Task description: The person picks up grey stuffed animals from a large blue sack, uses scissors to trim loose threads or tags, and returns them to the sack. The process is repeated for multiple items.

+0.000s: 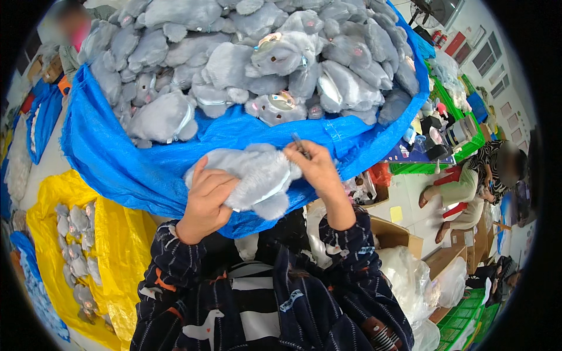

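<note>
In front of me is a grey plush toy (257,175) with a white zip-like strip along its side. My left hand (206,202) is closed on its left end, thumb on top. At its upper right, my right hand (316,167) pinches a small slim metal tool (300,145); its exact kind is not clear. The fingers of that hand touch or nearly touch the plush. Just beyond both hands, a big blue woven sack (158,158) holds a heap of similar grey plush toys (281,55), some with pinkish patches and pale strips.
To my left, a yellow sack (126,245) holds smaller grey pieces. Clear plastic bags (404,281) and a cardboard box (398,234) lie at my right. Green crates (462,316) stand farther right. A seated person (486,181) is beyond, another person (70,35) at the far left.
</note>
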A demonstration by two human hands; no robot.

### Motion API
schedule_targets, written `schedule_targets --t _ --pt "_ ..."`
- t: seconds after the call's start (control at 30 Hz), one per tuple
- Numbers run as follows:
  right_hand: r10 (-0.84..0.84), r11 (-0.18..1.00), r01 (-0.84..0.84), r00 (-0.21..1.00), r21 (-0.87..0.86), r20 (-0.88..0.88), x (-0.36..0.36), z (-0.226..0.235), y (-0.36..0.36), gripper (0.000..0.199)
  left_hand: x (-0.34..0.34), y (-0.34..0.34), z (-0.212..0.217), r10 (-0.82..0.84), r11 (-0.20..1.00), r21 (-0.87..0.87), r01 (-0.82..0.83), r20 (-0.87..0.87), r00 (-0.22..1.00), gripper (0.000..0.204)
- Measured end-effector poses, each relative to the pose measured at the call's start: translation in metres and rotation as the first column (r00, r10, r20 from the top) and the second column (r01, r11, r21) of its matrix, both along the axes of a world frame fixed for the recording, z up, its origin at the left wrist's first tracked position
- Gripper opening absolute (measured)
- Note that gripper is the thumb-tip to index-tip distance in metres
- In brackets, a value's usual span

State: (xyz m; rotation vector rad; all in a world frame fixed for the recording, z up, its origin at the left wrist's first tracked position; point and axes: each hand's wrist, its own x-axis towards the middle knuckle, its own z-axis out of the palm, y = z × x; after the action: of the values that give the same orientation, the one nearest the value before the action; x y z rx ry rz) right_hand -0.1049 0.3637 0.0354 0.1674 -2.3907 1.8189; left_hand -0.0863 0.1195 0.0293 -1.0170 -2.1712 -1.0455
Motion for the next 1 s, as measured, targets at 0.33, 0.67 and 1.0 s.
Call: schedule_targets --t 0.33,0.67,1.0 --pt "0.196 0.901 0.105 0.767 0.421 -0.611 0.071 0.050 -0.073 0.025 -0.005 0.004 0.014 0.048 0.994 0.089 -0.055 0.085 0.995 0.036" --pt "0.047 0.959 -0.068 0.995 -0.274 -0.084 0.014 0.044 -0.036 0.038 -0.017 -0.005 0.021 -0.546 0.657 0.754 -0.014 0.489 0.681 0.050" --pt "-0.189 0.966 0.159 0.972 -0.204 -0.140 -0.003 0.009 -0.039 0.023 -0.029 -0.018 -0.016 -0.764 0.530 0.839 -0.120 0.534 0.362 0.046"
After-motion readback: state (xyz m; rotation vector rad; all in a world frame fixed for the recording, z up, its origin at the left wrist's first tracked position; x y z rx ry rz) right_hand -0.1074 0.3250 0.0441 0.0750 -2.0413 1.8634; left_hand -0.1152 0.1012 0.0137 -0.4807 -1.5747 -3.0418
